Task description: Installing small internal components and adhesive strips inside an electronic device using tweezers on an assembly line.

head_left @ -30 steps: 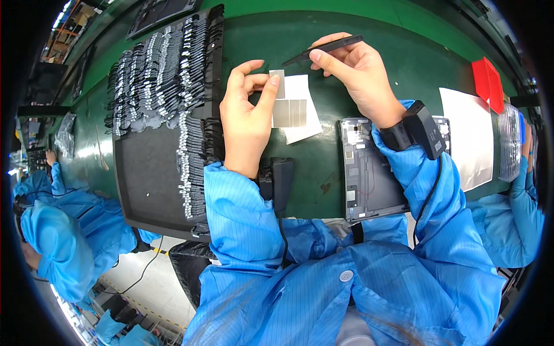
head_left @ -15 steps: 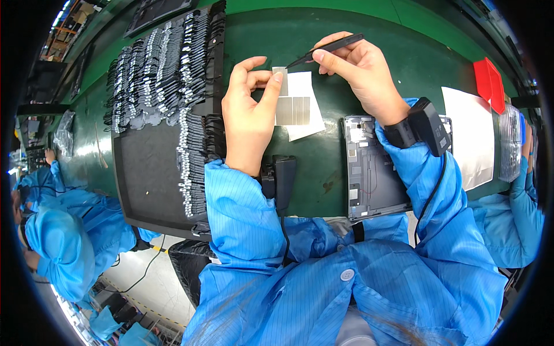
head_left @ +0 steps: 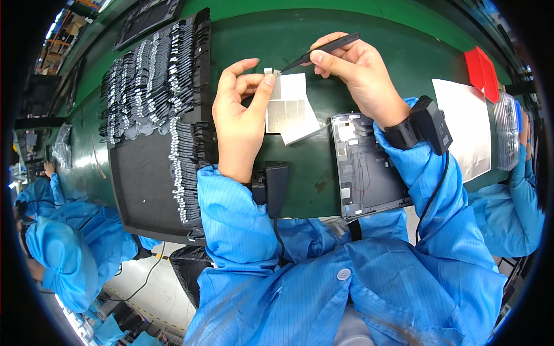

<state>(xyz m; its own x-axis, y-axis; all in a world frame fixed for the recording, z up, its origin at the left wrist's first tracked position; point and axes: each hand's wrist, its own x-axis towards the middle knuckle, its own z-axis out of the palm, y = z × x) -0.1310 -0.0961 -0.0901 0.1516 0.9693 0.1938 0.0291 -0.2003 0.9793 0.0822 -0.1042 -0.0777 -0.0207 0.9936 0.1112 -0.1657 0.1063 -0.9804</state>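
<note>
Black tweezers (head_left: 332,46) lie between the thumb and fingers of my right hand (head_left: 366,75). Their tips touch the top of a small grey adhesive sheet (head_left: 277,89), where an edge appears bent up. My left hand (head_left: 239,124) pinches that edge between thumb and finger, the thumb covering part of it. Below, a larger grey sheet divided into strips (head_left: 285,115) rests over white backing paper (head_left: 306,128). Under my right forearm lies an open dark tablet-like housing (head_left: 369,173), partly hidden by the sleeve.
At left, a black tray (head_left: 138,190) holds rows of small black cable-like parts (head_left: 153,81). To the right are a white sheet (head_left: 464,127), a red bin (head_left: 482,72) and stacked clear trays (head_left: 508,132). Co-workers in blue sit on both sides. Cables run from both my wrist devices.
The tweezers' tips have dipped slightly onto the small sheet's top edge, which now looks folded up. Both hands keep their holds. The whole view has shifted a little.
</note>
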